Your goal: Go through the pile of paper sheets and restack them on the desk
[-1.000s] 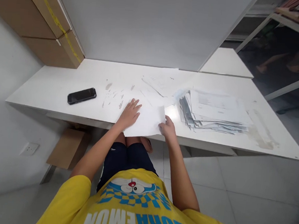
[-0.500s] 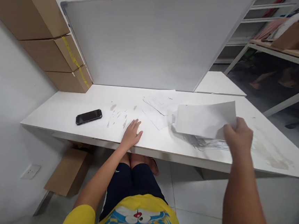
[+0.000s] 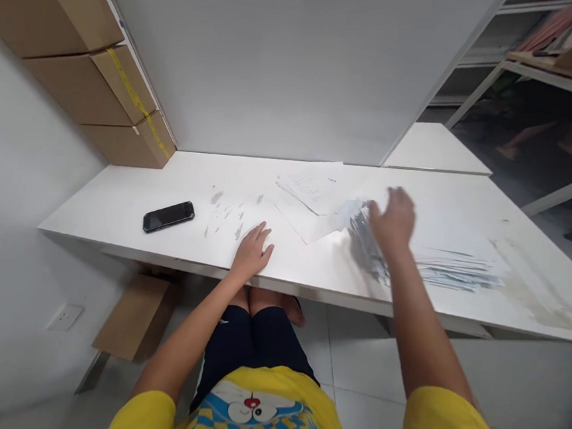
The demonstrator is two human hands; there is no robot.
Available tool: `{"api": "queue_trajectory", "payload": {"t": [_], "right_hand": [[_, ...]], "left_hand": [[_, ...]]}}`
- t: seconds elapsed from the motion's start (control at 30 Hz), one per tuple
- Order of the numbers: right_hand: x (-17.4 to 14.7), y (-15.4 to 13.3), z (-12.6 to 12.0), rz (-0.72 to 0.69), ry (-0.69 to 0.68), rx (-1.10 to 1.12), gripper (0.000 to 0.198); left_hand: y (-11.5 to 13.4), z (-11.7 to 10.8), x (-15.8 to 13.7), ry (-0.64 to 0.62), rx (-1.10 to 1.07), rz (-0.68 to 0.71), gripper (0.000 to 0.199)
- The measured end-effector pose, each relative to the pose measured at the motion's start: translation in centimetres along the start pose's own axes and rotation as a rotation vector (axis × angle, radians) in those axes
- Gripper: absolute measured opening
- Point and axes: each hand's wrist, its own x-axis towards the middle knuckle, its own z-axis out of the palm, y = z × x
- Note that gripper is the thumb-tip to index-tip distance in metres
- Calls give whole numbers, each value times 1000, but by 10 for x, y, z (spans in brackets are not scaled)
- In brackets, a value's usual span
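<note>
My left hand (image 3: 253, 250) lies flat on the white table (image 3: 120, 213) near its front edge, fingers spread and nothing in them. My right hand (image 3: 395, 221) is over the left part of a thick paper stack (image 3: 454, 269), thumb and fingers apart. No sheet shows in its grasp, though it is a little blurred; whether the fingertips touch paper is hard to see. The stack's left edges are fanned out and smeared by motion. Left of it, loose sheets (image 3: 309, 183) lie flat, some with faint writing.
A black phone (image 3: 168, 216) lies on the left of the table. A whiteboard (image 3: 289, 68) stands along the back edge. Stacked cardboard boxes (image 3: 127, 137) rise at the back left; another box (image 3: 131, 318) is beneath the table. Grey stains (image 3: 544, 290) mark the right end.
My right hand has let go of the white sheet it held up over the stack and moved left. The left hand stays in place. The head view has shifted slightly.
</note>
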Motion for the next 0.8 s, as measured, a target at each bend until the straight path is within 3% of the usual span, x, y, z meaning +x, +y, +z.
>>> {"api": "queue_trajectory", "payload": {"t": [0.13,0.27,0.43,0.57,0.7,0.8], "right_hand": [[2,-63,65,4,-247,34,62],[-3,-75,100,160,-282,-58,59],[-8,-60,103,159,-243,-95,43],[-12,-52,104,141,-108,-44,51],[-14,-46,108,1,-314,-33,75],[-10,-41,106,23,-392,-83,79]], "left_hand": [[2,-2,1,5,-83,-37,40],[-1,0,-1,10,-100,-38,41],[-7,4,-3,8,-76,-22,41],[-9,6,-4,31,-29,14,41],[-10,4,-5,-14,147,46,42],[-8,2,-5,-32,225,54,42]]}}
